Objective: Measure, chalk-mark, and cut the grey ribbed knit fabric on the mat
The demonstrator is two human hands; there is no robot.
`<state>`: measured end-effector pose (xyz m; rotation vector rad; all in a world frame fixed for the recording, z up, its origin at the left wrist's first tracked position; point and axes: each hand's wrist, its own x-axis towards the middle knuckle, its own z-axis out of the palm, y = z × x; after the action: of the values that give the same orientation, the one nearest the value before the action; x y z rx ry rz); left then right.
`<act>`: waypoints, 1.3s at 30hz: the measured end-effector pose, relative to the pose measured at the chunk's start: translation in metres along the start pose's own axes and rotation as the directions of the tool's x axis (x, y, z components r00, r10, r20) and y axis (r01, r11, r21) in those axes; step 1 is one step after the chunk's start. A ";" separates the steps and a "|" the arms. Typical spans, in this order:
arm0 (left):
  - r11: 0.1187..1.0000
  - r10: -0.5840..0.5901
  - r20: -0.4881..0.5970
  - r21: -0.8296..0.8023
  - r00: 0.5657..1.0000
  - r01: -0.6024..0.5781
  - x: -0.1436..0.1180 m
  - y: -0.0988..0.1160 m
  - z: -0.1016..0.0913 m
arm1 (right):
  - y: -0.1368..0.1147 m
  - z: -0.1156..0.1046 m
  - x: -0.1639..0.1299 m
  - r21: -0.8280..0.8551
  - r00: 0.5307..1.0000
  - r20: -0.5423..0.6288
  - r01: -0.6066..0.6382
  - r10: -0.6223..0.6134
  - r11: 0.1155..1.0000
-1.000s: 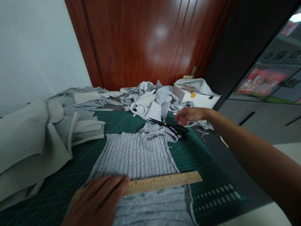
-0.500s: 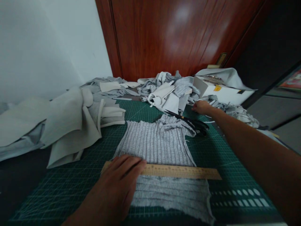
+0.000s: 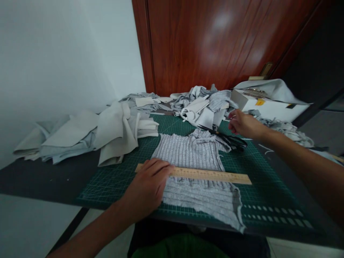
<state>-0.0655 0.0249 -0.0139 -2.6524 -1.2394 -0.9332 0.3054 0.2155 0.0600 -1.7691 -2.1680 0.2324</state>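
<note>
My left hand (image 3: 152,186) lies over the left part of a wooden ruler (image 3: 209,174), fingers flat and pressing it down. Under the ruler is a piece of grey ribbed knit fabric (image 3: 188,152), its near part loosely rumpled and its far right corner bunched up. My right hand (image 3: 242,123) is above the far right of the green cutting mat (image 3: 260,168), fingers curled together; whatever is in them cannot be made out. Just below that hand, black-handled scissors (image 3: 233,141) rest partly on the bunched fabric, blades pointing left.
Pale folded fabric pieces (image 3: 110,132) lie along the left. A heap of grey and white scraps (image 3: 200,105) sits at the back, before a red-brown wooden door (image 3: 193,43). At the back right stands a white box (image 3: 274,107), with loose fabric strips (image 3: 290,130) in front.
My right hand has lifted from beside the scrap heap, fingers curled. My left hand stays on the ruler. The camera view has shifted, showing the table's front edge.
</note>
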 end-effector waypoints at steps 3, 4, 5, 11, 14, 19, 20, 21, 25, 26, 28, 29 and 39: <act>1.000 -0.012 -0.018 -0.016 1.000 0.012 -0.004 0.005 -0.007 | -0.034 -0.009 -0.053 0.043 0.982 0.067 0.172 -0.174 0.984; 1.000 -0.016 -0.023 -0.023 1.000 0.015 -0.006 0.008 -0.010 | -0.046 -0.010 -0.073 0.063 0.963 0.107 0.244 -0.249 0.968; 0.999 -0.018 -0.029 -0.029 0.999 0.017 -0.009 0.011 -0.011 | -0.056 -0.009 -0.092 0.096 0.914 0.171 0.355 -0.367 0.930; 0.998 -0.016 -0.018 -0.053 1.000 0.015 -0.028 0.033 -0.007 | -0.088 0.018 -0.167 0.143 0.757 0.413 0.494 -0.506 0.857; 0.999 -0.038 -0.100 -0.020 0.994 0.036 -0.040 0.044 -0.003 | -0.083 0.030 -0.176 0.097 0.736 0.421 0.544 -0.530 0.833; 0.998 -0.025 -0.257 0.042 0.966 0.037 -0.063 0.064 -0.003 | -0.061 0.030 -0.171 0.072 0.740 0.365 0.583 -0.566 0.809; 0.998 -0.017 -0.250 0.053 0.968 0.032 -0.067 0.067 -0.002 | -0.057 0.030 -0.169 0.073 0.748 0.342 0.582 -0.568 0.810; 0.997 -0.016 -0.230 0.067 0.973 0.032 -0.069 0.069 -0.001 | -0.055 0.030 -0.166 0.078 0.758 0.320 0.577 -0.569 0.813; 0.989 -0.044 -0.017 0.138 0.999 0.046 -0.068 0.073 0.006 | -0.057 0.034 -0.157 0.101 0.787 0.303 0.534 -0.537 0.840; 0.987 -0.055 0.038 0.151 0.998 0.049 -0.065 0.074 0.007 | -0.060 0.035 -0.155 0.112 0.786 0.318 0.524 -0.530 0.844; 0.986 -0.069 0.102 0.157 0.992 0.052 -0.057 0.075 0.009 | -0.068 0.037 -0.151 0.141 0.771 0.352 0.516 -0.530 0.845; 0.987 -0.071 0.116 0.153 0.991 0.053 -0.054 0.075 0.009 | -0.072 0.037 -0.148 0.156 0.763 0.365 0.515 -0.534 0.843; 0.993 -0.075 0.150 0.098 0.986 0.060 -0.046 0.074 0.014 | -0.088 0.049 -0.126 0.431 0.701 0.466 0.352 -0.539 0.831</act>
<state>-0.0279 -0.0516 -0.0374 -2.6669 -1.3763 -0.6706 0.2287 0.0782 0.0248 -1.0033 -2.6986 1.0353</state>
